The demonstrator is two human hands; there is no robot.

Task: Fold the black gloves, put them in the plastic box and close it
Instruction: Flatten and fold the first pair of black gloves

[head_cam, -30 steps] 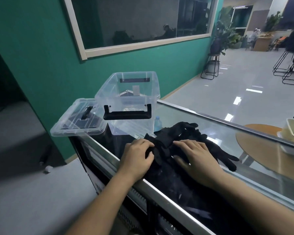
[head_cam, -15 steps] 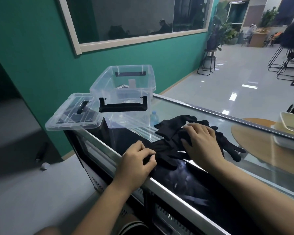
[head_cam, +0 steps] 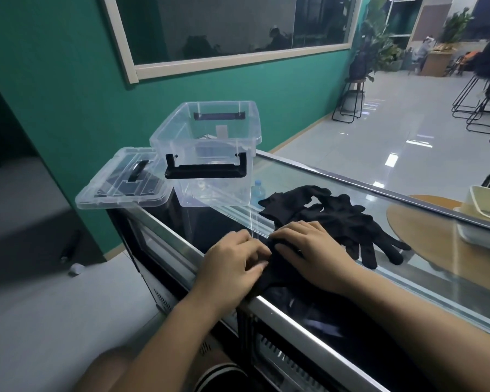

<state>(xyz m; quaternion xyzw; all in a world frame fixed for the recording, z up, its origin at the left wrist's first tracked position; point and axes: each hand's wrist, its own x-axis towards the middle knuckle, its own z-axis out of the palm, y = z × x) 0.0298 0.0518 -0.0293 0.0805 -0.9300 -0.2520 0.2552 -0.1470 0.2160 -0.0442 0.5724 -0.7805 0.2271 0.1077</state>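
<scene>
None of the steps is finished: the box (head_cam: 210, 154) stands open at upper centre, the gloves (head_cam: 337, 219) lie unfolded at centre, and the lid (head_cam: 119, 182) sits off at centre left. The right hand (head_cam: 314, 256), farther up them earlier, now presses flat-fingered beside the left hand (head_cam: 232, 267), whose blurred fingers cannot be read.

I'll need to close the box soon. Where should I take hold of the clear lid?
Probably the left rim of the lid, coming from the left: it lies flat, top up, beside the plastic box, and that edge juts past the counter, leaving room underneath.
</scene>
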